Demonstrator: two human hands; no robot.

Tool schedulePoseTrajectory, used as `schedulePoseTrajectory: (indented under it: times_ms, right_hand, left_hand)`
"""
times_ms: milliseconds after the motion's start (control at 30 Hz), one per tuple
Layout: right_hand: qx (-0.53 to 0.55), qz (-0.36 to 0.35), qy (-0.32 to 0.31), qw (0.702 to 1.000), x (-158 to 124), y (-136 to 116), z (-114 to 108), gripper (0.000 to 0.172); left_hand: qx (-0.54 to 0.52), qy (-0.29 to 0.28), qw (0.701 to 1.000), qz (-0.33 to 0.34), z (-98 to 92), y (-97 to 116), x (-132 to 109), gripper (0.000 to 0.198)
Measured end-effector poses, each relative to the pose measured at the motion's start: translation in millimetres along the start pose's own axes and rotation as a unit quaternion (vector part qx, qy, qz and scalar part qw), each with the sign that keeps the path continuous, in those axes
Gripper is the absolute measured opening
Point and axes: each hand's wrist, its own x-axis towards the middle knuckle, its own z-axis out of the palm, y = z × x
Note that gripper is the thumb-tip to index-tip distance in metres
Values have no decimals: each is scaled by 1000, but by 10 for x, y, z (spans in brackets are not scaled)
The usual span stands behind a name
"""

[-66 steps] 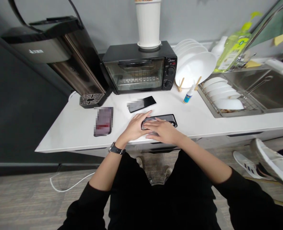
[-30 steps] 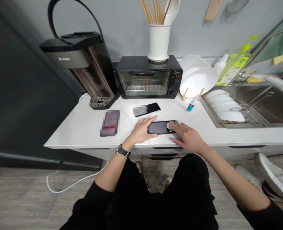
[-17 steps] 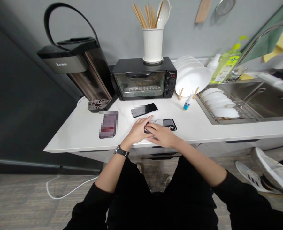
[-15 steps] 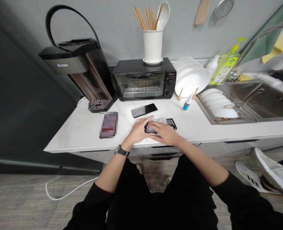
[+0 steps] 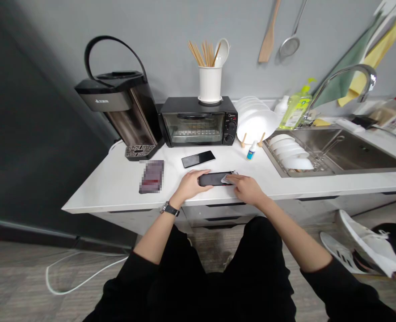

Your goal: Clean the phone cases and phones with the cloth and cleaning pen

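Observation:
A black phone case (image 5: 212, 179) lies lengthwise on the counter close to its front edge. My left hand (image 5: 191, 184) grips its left end between thumb and fingers. At the right end, my right hand (image 5: 248, 188) presses a crumpled whitish wipe (image 5: 225, 179) onto the surface; the fingers partly hide that end. Just behind the case is a dark-screened phone (image 5: 198, 158). A small white bottle with a blue label (image 5: 251, 151) stands to the back right. Left of my hands rests a pixelated purplish flat item (image 5: 152, 177), its kind unclear.
A water dispenser (image 5: 127, 112) and a toaster oven (image 5: 198, 123) stand along the wall, with a white chopstick holder (image 5: 210, 84) on the oven. White plates (image 5: 258, 123) lean in a rack beside the sink (image 5: 368, 152). Another person's shoes (image 5: 362, 241) show at lower right.
My right hand, with the wipe, has slid rightward along the phone case, away from my left hand, uncovering its middle. My left hand keeps its hold. The view has tilted upward and turned slightly right.

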Motion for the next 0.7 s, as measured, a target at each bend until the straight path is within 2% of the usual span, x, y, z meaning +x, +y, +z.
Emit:
schedulePoseTrajectory:
  times_ms: [167, 333, 433, 567, 700]
  right_hand:
    - [43, -21, 7, 999, 54, -180, 62, 68]
    - [96, -53, 57, 992, 161, -67, 77, 70]
    - [118, -55, 116, 985, 194, 85, 31, 61]
    - [128, -53, 193, 971, 226, 202, -5, 49]
    - [126, -64, 239, 961, 334, 237, 61, 49]
  left_hand:
    - [23, 13, 1000, 2, 4, 19, -12, 59]
    - [68, 18, 997, 13, -11, 46, -25, 44]
    - [97, -5, 995, 39, -40, 74, -3, 30]
    - [121, -53, 988, 84, -135, 98, 112, 32]
    - [124, -104, 978, 135, -272, 95, 313, 28]
